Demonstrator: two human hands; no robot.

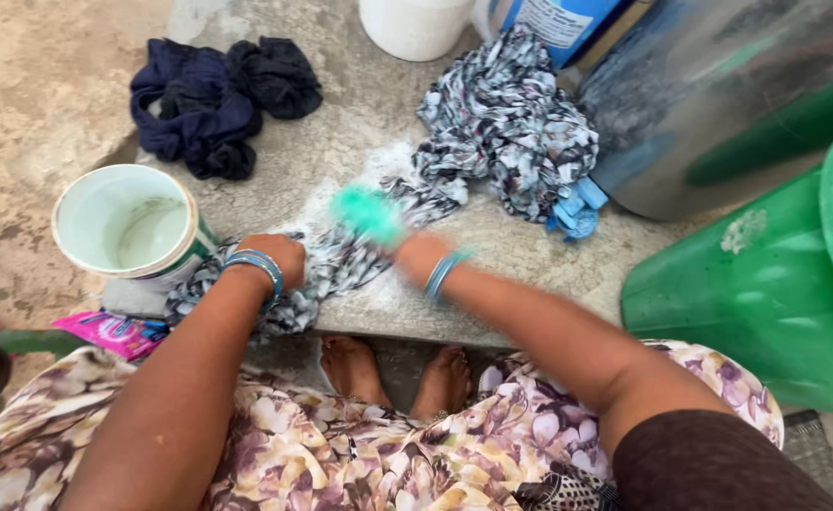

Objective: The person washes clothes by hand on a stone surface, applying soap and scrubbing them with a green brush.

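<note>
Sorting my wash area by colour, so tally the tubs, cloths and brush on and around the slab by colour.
White: 2, bucket and tub
Green: 2, tub and brush in the right hand
Dark blue: 1, cloth
Black-and-white print: 1, cloth, pinned by the left hand
Silver: 1, basin
Total: 7

Patterned cloth [341,260] — wet, flat; green brush [367,213]

Home washing spot: buckets [767,284], laundry [506,123].
</note>
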